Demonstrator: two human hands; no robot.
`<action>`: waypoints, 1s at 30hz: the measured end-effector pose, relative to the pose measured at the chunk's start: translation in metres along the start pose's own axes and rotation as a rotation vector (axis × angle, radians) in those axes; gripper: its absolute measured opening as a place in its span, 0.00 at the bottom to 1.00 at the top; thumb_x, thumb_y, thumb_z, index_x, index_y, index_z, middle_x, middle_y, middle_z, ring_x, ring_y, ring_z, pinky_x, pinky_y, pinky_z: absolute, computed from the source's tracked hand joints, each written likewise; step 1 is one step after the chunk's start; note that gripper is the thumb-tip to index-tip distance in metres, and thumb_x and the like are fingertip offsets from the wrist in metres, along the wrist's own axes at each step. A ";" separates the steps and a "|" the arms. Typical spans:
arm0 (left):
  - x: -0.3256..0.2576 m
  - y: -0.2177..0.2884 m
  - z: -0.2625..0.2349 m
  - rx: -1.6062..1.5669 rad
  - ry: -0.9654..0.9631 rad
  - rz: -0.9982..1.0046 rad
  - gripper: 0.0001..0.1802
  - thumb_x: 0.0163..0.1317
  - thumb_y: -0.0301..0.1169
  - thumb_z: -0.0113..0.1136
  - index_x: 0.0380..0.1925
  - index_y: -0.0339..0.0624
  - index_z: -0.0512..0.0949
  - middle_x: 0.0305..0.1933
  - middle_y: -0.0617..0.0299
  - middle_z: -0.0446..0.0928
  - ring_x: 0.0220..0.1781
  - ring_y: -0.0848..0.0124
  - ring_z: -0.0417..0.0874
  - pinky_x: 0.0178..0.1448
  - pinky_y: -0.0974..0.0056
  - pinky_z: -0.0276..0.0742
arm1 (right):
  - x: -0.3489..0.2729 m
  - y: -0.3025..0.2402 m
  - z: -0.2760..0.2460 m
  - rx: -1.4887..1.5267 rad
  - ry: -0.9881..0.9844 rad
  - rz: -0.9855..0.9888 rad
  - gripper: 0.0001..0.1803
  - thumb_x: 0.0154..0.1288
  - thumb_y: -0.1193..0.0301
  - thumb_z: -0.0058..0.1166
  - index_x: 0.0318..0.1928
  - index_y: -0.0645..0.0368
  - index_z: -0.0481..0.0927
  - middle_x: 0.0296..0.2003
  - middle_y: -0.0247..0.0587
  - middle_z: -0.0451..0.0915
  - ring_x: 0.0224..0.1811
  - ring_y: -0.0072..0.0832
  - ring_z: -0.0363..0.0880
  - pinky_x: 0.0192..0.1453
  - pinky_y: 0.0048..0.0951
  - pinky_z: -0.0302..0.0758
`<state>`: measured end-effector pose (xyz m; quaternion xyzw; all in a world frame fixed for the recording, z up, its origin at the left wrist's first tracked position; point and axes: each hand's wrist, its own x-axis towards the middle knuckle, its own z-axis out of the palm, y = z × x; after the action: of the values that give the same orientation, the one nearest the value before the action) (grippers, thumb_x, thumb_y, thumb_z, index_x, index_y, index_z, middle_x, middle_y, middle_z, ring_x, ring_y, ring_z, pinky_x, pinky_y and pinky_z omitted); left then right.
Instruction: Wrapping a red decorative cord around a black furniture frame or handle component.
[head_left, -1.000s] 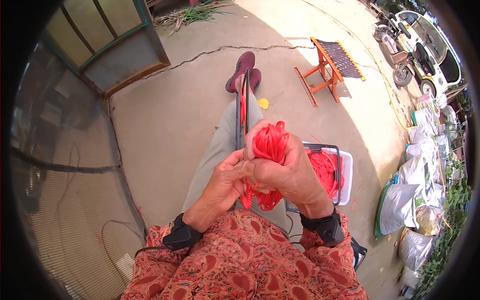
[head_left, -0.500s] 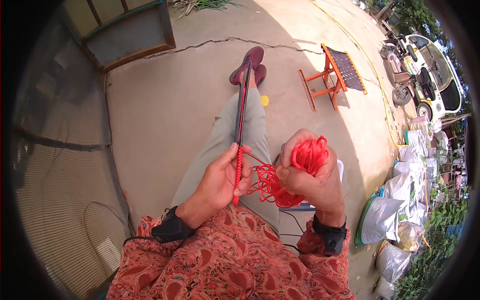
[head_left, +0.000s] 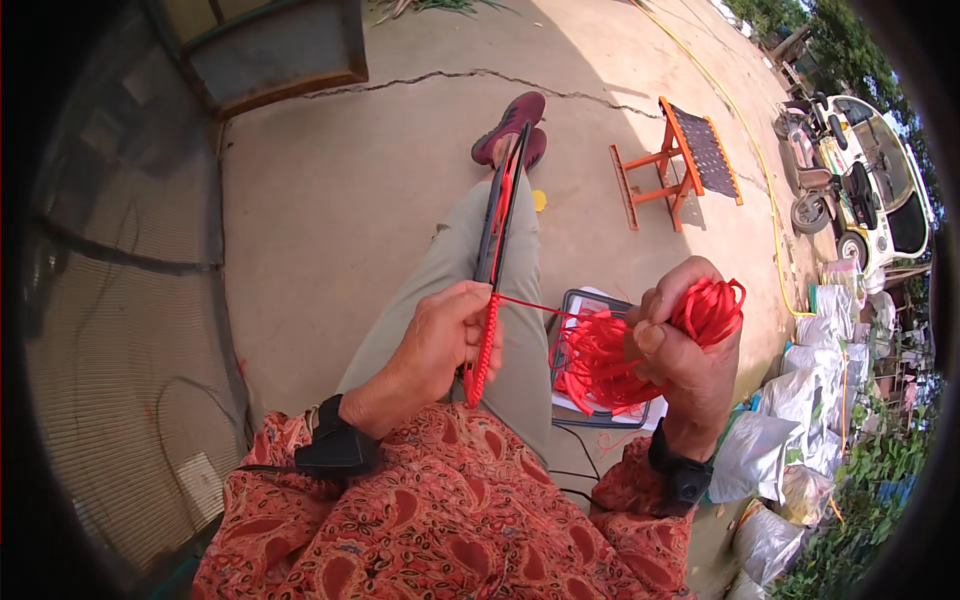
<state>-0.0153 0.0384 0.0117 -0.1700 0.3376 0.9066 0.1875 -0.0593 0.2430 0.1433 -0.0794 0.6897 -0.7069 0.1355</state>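
A long, narrow black loop-like piece (head_left: 487, 250) lies along my outstretched leg, its far end near the shoes. Red cord is wound tightly over its near end (head_left: 486, 350). My left hand (head_left: 432, 338) is closed round this part, thumb near the top of the winding. In my right hand (head_left: 692, 350), held up to the right, is a bundle of red cord (head_left: 605, 358), its loops hanging toward the middle. A single strand runs taut from the bundle to the winding by my left thumb.
Below the hanging cord is a dark-rimmed tray (head_left: 572, 302) with something pale in it. An orange folding stool (head_left: 682, 160) stands ahead on the right. White sacks (head_left: 750, 455) line the right side, with a white vehicle (head_left: 880, 170) beyond. A screened panel (head_left: 130, 350) is at left.
My right hand has moved right and a little back with the bundle, drawing the strand straight. The black piece has turned, so its two sides now show apart. My left hand keeps hold.
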 end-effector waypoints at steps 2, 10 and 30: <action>-0.002 0.010 0.001 0.286 0.127 0.123 0.10 0.65 0.35 0.53 0.42 0.44 0.74 0.28 0.60 0.74 0.26 0.67 0.76 0.29 0.65 0.75 | 0.004 -0.001 0.002 -0.016 -0.022 -0.092 0.10 0.49 0.82 0.58 0.33 0.61 0.74 0.24 0.28 0.74 0.23 0.13 0.70 0.28 0.17 0.68; 0.004 0.027 0.021 1.133 -0.101 0.887 0.09 0.65 0.33 0.58 0.37 0.38 0.79 0.47 0.58 0.78 0.47 0.74 0.75 0.56 0.64 0.69 | 0.019 -0.004 0.006 0.007 -0.020 -0.011 0.06 0.59 0.78 0.59 0.37 0.61 0.77 0.25 0.28 0.74 0.20 0.12 0.67 0.22 0.16 0.63; 0.010 0.019 -0.011 0.150 0.045 0.233 0.20 0.70 0.43 0.52 0.37 0.32 0.75 0.36 0.51 0.80 0.37 0.66 0.83 0.42 0.63 0.81 | -0.031 0.149 0.011 -0.735 -0.603 0.016 0.24 0.54 0.72 0.61 0.49 0.64 0.68 0.36 0.52 0.81 0.36 0.41 0.83 0.41 0.34 0.77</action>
<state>-0.0303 0.0197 0.0102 -0.1354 0.4262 0.8903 0.0855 -0.0142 0.2404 -0.0021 -0.3184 0.8247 -0.3603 0.2979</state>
